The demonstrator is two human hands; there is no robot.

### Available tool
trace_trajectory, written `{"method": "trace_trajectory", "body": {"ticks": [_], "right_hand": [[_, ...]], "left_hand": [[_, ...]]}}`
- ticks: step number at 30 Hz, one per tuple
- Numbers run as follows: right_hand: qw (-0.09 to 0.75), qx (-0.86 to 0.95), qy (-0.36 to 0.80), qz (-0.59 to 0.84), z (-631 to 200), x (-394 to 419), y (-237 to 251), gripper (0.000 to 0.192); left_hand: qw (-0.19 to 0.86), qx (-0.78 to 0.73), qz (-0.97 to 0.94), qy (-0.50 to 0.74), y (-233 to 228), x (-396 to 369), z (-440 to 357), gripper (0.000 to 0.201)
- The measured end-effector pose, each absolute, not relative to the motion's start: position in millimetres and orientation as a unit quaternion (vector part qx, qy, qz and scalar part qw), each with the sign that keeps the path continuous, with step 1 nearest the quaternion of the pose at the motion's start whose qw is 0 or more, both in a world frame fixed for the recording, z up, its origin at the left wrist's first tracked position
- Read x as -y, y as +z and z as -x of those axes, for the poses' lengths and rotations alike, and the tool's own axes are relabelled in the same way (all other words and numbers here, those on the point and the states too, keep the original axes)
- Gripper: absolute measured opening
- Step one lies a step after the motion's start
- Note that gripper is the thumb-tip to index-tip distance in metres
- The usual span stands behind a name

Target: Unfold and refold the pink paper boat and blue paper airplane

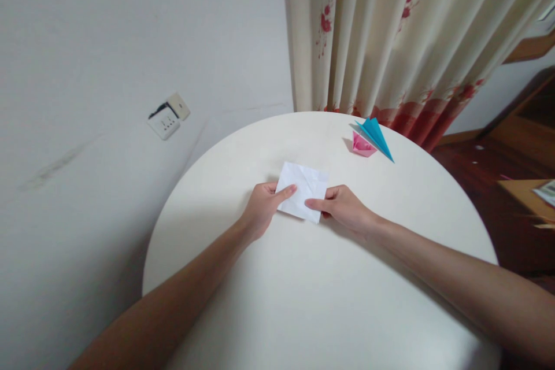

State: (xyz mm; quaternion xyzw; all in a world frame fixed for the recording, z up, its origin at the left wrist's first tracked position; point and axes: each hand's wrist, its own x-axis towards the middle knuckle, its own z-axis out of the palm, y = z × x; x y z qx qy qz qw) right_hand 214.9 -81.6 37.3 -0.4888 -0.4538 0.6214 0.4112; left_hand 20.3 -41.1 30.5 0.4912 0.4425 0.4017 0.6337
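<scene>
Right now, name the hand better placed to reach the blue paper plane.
Right. The right hand holds the white paper's right edge, nearer the blue paper plane at far right; the left hand would have to cross over.

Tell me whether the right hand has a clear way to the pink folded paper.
Probably yes. The right hand pinches the white paper, and only bare table lies between it and the pink folded paper; the blue paper plane sits beside it.
</scene>
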Motion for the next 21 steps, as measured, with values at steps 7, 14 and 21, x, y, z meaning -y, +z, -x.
{"method": "trace_trajectory", "body": {"ticks": [7,14,21], "right_hand": [[0.413,0.463,0.608,0.496,-214,81,38,0.042],[0.370,0.503,0.611,0.487,-213,84,40,0.039],[0.391,0.493,0.611,0.480,-212,80,29,0.037]], "left_hand": [[0.638,-0.443,-0.489,0.396,32,44,-23,0.049],[0.620,-0.447,-0.514,0.390,29,43,-19,0.046],[0.652,-0.452,-0.497,0.351,35,45,-21,0.052]]}}
